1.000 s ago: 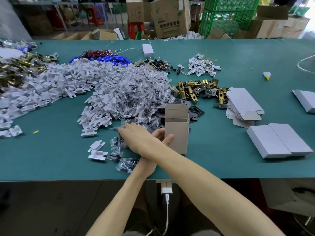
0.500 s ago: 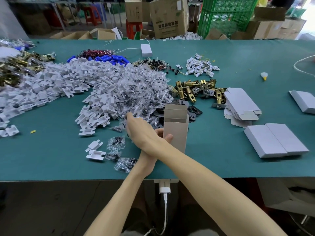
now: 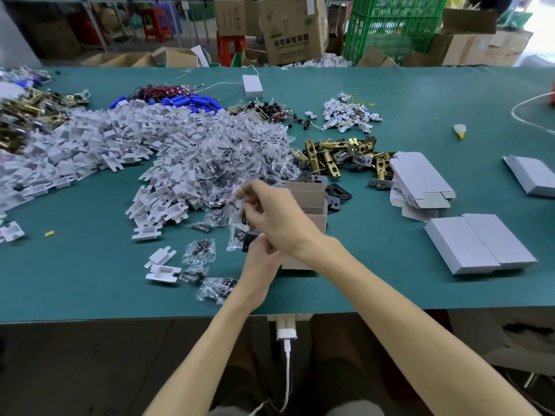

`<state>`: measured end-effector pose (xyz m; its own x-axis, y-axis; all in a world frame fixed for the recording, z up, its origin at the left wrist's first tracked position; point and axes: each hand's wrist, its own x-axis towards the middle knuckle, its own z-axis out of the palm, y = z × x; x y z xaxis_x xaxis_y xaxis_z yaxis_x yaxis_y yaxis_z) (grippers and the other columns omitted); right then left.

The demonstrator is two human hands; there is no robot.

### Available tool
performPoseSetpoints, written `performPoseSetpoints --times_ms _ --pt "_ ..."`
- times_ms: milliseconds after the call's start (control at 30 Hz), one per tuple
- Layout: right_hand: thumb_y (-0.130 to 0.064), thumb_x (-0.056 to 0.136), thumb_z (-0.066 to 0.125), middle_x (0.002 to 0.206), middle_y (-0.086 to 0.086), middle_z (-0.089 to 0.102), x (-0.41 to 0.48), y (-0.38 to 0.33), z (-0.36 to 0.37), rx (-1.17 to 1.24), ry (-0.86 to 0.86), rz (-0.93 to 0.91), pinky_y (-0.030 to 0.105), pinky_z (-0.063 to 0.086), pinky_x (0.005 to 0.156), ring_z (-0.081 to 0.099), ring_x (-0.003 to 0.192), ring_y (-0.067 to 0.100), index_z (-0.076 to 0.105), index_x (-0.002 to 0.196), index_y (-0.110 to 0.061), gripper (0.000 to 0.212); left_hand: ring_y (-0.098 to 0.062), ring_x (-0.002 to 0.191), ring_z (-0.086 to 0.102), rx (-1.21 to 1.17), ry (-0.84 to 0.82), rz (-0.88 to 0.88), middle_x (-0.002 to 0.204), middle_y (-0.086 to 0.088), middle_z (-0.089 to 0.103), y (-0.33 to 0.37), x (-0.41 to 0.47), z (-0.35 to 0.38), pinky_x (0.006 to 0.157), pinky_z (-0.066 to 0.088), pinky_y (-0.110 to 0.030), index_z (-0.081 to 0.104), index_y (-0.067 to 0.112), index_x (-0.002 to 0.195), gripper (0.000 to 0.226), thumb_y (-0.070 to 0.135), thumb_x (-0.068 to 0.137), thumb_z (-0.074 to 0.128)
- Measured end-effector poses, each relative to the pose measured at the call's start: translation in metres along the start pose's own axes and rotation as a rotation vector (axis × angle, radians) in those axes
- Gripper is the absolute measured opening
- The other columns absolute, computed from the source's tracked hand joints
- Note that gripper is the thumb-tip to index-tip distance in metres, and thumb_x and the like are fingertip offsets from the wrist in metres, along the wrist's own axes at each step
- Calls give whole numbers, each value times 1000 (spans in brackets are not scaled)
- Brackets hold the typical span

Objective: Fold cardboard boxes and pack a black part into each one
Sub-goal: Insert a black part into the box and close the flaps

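Observation:
An open brown cardboard box stands upright near the table's front edge. My left hand grips its lower left side, and a small black part shows at that hand's fingertips. My right arm crosses over the left. My right hand is raised left of the box top and pinches a small clear bag, which is blurred. More black parts lie just behind the box.
A large heap of clear bags and white plastic pieces fills the left. Brass latches lie behind the box. On the right are flat white box blanks and closed white boxes. Loose bags lie near the front edge.
My right hand has lifted off the table from the loose bags and swung right toward the box top, now holding a clear bag. The box stays upright in my left hand.

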<state>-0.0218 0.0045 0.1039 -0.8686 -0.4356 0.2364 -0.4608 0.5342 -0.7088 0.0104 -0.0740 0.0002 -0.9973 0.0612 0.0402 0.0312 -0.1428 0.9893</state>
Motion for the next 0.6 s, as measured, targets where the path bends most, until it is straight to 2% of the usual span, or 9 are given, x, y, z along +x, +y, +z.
performPoseSetpoints --times_ms 67,133,200,300,467,600 --pt "-11 102 57 91 -5 70 -9 4 -21 36 55 1 23 58 68 68 75 8 64 112 -11 12 -14 109 68 3 15 -7 121 -14 73 -3 1 -2 95 55 -28 66 5 125 77 62 76 83" --pt "-12 102 58 87 -9 69 -15 10 -44 20 116 7 20 56 67 67 72 5 65 107 -13 9 -15 109 69 -5 19 -39 119 -11 74 -6 2 -1 91 55 -27 67 7 123 55 46 86 80" --pt "-12 103 59 86 -8 70 -18 17 -66 -58 185 14 22 56 68 67 73 5 67 105 -12 9 -20 111 70 -44 10 -50 119 -9 75 -8 3 -1 91 57 -29 68 8 122 42 34 91 77" --pt "-12 101 59 88 -2 72 -21 29 -89 -164 206 51 36 55 79 66 79 16 70 100 -13 11 -24 114 70 -65 18 -64 120 -9 75 -7 3 -1 94 58 -32 67 9 123 41 31 91 77" --pt "-17 100 63 97 -3 53 -24 38 -90 -307 139 72 36 49 87 55 89 16 73 100 -18 11 -27 117 69 -46 13 -60 122 -11 74 -6 1 -2 98 58 -37 65 5 126 42 27 91 74" --pt "-16 99 64 98 -1 57 -25 34 -83 -329 125 49 43 50 88 55 97 19 73 103 -16 10 -26 116 69 -70 -1 -45 123 -11 74 -4 0 -1 97 57 -36 65 6 127 40 24 92 73"
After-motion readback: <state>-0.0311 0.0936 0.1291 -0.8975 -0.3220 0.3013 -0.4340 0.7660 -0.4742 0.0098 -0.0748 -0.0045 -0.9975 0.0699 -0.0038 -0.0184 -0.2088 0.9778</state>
